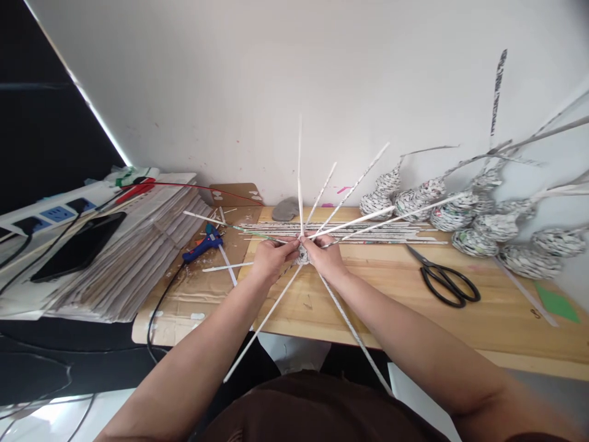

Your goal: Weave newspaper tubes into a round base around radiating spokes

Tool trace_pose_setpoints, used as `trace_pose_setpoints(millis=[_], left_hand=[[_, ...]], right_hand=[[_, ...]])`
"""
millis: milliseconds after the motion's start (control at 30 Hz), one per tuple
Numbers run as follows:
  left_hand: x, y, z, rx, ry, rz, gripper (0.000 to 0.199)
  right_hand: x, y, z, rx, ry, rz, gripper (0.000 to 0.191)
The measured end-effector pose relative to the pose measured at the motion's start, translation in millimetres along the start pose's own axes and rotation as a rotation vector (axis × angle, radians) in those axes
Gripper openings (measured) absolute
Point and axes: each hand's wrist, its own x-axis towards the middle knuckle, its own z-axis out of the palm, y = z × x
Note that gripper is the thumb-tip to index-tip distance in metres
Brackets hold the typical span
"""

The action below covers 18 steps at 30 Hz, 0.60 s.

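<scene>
Between my two hands is a small woven paper base [304,254], with several rolled newspaper sticks [276,321] spreading from it like spokes. My left hand [272,256] pinches its left side, thumb toward the centre. From the other side my right hand [326,253] grips the base, its thumb almost meeting the left one at the top. One stick points straight up from the thumbs; others slant up to the right, out to the left and down toward my lap. Most of my fingertips are hidden behind the weaving.
Loose paper sticks [391,232] lie behind my hands. Black scissors [442,276] rest at right, before woven gourd shapes [416,201]. A blue glue gun [202,244] with a cord lies on cardboard [184,307]. Further left, a paper stack [133,264] carries a phone [78,247] and power strip [55,212].
</scene>
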Motion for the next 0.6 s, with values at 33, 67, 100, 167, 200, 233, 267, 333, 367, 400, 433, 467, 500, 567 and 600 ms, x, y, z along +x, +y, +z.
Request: trace_pose_setpoints(millis=[33, 67, 100, 167, 200, 233, 267, 333, 367, 400, 433, 467, 500, 567, 600], left_hand=[[0.3, -0.4, -0.4, 0.016, -0.005, 0.008, 0.043], [0.8, -1.1, -0.8, 0.036, -0.006, 0.018, 0.043], [1.4, -1.9, -1.4, 0.056, -0.003, 0.024, 0.043], [2.7, -4.1, -2.4, 0.08, 0.004, 0.023, 0.044], [3.4, -5.3, -2.7, 0.081, 0.008, 0.013, 0.044], [3.9, -6.4, -2.8, 0.075, 0.011, 0.001, 0.044], [4.4, -7.3, -2.7, 0.062, 0.019, -0.009, 0.043], [4.7, -8.3, -1.8, 0.031, 0.047, -0.017, 0.04], [4.7, -8.4, -1.1, 0.019, 0.061, -0.02, 0.038], [4.5, -8.1, -0.3, 0.013, 0.075, -0.024, 0.035], [4.2, -7.5, 0.6, 0.014, 0.084, -0.032, 0.034], [3.9, -6.8, 1.6, 0.021, 0.09, -0.043, 0.032], [3.6, -5.9, 2.6, 0.034, 0.091, -0.054, 0.031], [3.7, -4.2, 4.1, 0.065, 0.089, -0.077, 0.031], [4.0, -3.5, 4.3, 0.077, 0.086, -0.09, 0.03]], right_hand=[[0.4, 1.0, 0.2, 0.006, -0.025, -0.01, 0.026], [0.7, 1.7, 0.3, 0.011, -0.047, -0.024, 0.026], [0.8, 2.1, 0.2, 0.016, -0.064, -0.038, 0.026], [0.9, 2.6, -0.5, 0.024, -0.072, -0.057, 0.026], [1.0, 2.9, -1.0, 0.023, -0.068, -0.065, 0.026], [1.2, 3.2, -1.6, 0.018, -0.058, -0.073, 0.026], [1.4, 3.5, -2.2, 0.007, -0.048, -0.08, 0.027], [1.7, 3.7, -3.2, -0.024, -0.028, -0.084, 0.028], [1.7, 3.5, -3.4, -0.039, -0.02, -0.082, 0.028], [1.6, 3.2, -3.4, -0.05, -0.017, -0.082, 0.028], [1.3, 2.9, -3.2, -0.055, -0.021, -0.084, 0.027], [0.8, 2.4, -2.8, -0.054, -0.027, -0.091, 0.026], [0.3, 2.1, -2.3, -0.048, -0.034, -0.1, 0.025], [-0.5, 1.4, -1.5, -0.036, -0.042, -0.116, 0.024], [-0.7, 1.0, -1.5, -0.038, -0.04, -0.12, 0.024]])
